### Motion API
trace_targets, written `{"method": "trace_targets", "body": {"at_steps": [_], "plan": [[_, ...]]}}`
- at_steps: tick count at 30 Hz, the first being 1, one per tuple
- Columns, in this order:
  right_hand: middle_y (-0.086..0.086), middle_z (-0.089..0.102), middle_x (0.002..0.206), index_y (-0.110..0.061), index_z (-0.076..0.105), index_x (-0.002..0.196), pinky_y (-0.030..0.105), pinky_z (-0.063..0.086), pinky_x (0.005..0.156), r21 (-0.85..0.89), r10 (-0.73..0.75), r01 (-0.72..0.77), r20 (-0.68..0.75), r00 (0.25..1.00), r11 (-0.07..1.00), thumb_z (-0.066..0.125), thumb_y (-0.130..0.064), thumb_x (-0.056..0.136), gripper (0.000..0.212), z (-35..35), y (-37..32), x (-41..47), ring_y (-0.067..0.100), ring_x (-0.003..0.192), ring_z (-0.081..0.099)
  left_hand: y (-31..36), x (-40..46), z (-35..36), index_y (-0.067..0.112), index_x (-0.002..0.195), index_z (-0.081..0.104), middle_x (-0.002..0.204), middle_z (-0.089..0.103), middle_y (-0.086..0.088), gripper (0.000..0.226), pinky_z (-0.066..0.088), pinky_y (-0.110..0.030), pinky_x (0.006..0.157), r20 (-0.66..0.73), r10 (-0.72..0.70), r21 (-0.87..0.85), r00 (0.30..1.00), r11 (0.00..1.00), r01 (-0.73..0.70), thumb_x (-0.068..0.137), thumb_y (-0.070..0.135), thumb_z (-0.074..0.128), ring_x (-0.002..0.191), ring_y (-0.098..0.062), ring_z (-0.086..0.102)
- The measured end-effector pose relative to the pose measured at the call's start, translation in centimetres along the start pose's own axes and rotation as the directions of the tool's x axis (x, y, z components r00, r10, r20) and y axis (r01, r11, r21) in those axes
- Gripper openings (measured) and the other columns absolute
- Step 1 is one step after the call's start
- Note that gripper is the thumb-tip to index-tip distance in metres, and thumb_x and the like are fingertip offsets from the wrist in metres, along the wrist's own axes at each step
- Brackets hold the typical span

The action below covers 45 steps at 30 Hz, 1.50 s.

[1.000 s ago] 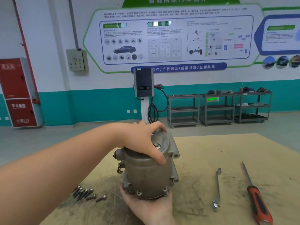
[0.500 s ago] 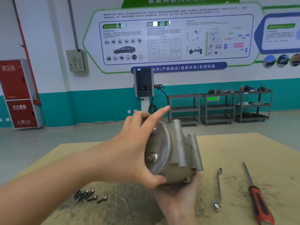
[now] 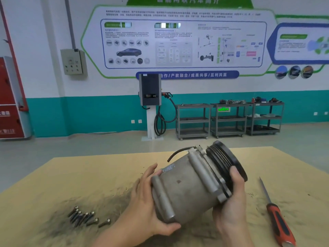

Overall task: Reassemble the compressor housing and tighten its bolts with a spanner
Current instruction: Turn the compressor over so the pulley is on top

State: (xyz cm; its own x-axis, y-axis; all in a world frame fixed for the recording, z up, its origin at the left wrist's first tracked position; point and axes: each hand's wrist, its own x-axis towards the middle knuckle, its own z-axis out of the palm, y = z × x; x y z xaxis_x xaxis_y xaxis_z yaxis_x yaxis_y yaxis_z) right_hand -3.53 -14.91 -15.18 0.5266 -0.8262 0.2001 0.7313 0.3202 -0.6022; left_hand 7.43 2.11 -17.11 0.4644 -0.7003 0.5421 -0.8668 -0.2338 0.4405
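Both hands hold the compressor (image 3: 192,184) tilted above the table (image 3: 89,175), near centre: the left hand (image 3: 147,198) cups its closed end, the right hand (image 3: 231,198) grips by the black pulley (image 3: 226,161). It should be set down steadily before fitting the bolts (image 3: 85,217), near left. Grey ribbed casting, dusty.

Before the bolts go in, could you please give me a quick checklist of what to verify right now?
1. Compressor held by both hands: ok, left hand at its rear end, right hand at the pulley end.
2. Bolts within reach: ok, loose on the table.
3. Spanner ready: cannot tell, not visible.
4. A hand free for bolts: not ok.
5. Screwdriver clear of compressor: ok.
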Motion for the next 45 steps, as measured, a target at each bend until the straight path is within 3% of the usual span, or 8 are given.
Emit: {"method": "trace_targets", "body": {"at_steps": [9,12,16,20,27,32,35,45], "plan": [[-0.009,0.074,0.099,-0.017,0.067,0.106,0.022,0.052,0.079,-0.415,-0.203,0.228,0.104,0.974,0.88,0.077,-0.052,0.052,0.065,1.2,0.4,-0.9,0.007,0.095,0.069,-1.8,-1.5,-4.1,0.05,0.112,-0.053,0.141,-0.047,0.022,0.143,-0.005,-0.057,0.121,0.27,-0.484,0.342,0.833,0.857,0.387,0.022,0.097,0.048,0.137,-0.008,-0.039],[-0.01,0.071,0.105,-0.028,0.064,0.109,0.023,0.054,0.083,-0.586,-0.15,0.271,0.247,0.957,0.763,0.077,-0.058,0.045,0.072,2.9,0.6,-2.2,0.003,0.099,0.065,-0.9,-2.1,-6.1,0.057,0.12,-0.041,0.157,-0.027,0.021,0.152,0.005,-0.039,0.125,0.269,-0.384,-0.073,0.883,0.906,0.416,0.017,0.098,0.063,0.148,-0.003,-0.016],[-0.013,0.048,0.128,-0.043,0.052,0.116,0.035,0.042,0.105,-0.796,-0.039,0.373,0.404,0.914,0.476,0.072,-0.07,0.044,0.08,6.3,2.1,-4.1,0.006,0.126,0.043,1.4,-3.3,-4.0,0.045,0.148,0.011,0.155,0.033,0.014,0.144,0.037,-0.027,0.114,0.035,-0.335,-0.56,0.942,0.774,0.296,0.032,0.055,0.095,0.138,0.001,0.041],[-0.019,0.05,0.125,-0.044,0.049,0.124,0.039,0.041,0.106,-0.735,0.034,0.338,0.44,0.897,0.588,0.071,-0.065,0.061,0.07,7.3,3.3,-4.8,0.007,0.127,0.043,1.1,-3.8,-2.6,0.037,0.13,0.038,0.129,0.055,0.017,0.09,0.044,-0.002,0.079,-0.172,-0.436,-0.671,0.883,0.708,0.22,0.058,0.042,0.092,0.108,0.016,0.057],[-0.009,0.055,0.125,-0.029,0.05,0.128,0.032,0.034,0.102,-0.827,0.0,0.364,0.403,0.915,0.429,0.06,-0.074,0.055,0.087,4.8,1.7,-3.5,0.016,0.127,0.038,1.4,-1.0,-2.3,0.039,0.133,0.036,0.137,0.052,0.009,0.084,0.042,-0.026,0.108,-0.118,-0.341,-0.589,0.933,0.78,0.211,0.06,0.056,0.075,0.126,0.001,0.05],[-0.023,0.032,0.14,-0.031,0.009,0.153,0.018,0.028,0.103,-0.826,0.193,0.257,0.396,0.898,0.501,0.078,-0.073,0.052,0.129,3.2,1.3,-3.5,-0.002,0.133,0.029,0.8,-0.9,-2.4,0.043,0.13,0.037,0.132,0.056,0.017,0.071,0.048,-0.012,0.089,-0.086,-0.378,-0.656,0.922,0.717,0.233,0.071,0.047,0.076,0.117,0.008,0.055],[-0.023,0.036,0.14,-0.031,0.012,0.153,0.014,0.03,0.101,-0.809,0.177,0.26,0.404,0.897,0.527,0.078,-0.077,0.045,0.134,3.4,1.7,-3.5,-0.004,0.13,0.032,0.9,-1.6,-2.2,0.037,0.125,0.04,0.12,0.062,0.026,0.06,0.045,-0.003,0.081,-0.156,-0.401,-0.666,0.902,0.717,0.204,0.078,0.042,0.078,0.109,0.014,0.057],[-0.018,0.036,0.142,-0.029,0.015,0.153,0.022,0.03,0.104,-0.837,0.084,0.272,0.351,0.933,0.476,0.069,-0.079,0.031,0.142,4.1,2.0,-4.2,0.004,0.135,0.035,2.3,-1.8,-1.7,0.031,0.138,0.042,0.129,0.059,0.018,0.089,0.047,-0.008,0.09,-0.234,-0.496,-0.7,0.837,0.683,0.209,0.057,0.059,0.067,0.111,0.012,0.056]]}}
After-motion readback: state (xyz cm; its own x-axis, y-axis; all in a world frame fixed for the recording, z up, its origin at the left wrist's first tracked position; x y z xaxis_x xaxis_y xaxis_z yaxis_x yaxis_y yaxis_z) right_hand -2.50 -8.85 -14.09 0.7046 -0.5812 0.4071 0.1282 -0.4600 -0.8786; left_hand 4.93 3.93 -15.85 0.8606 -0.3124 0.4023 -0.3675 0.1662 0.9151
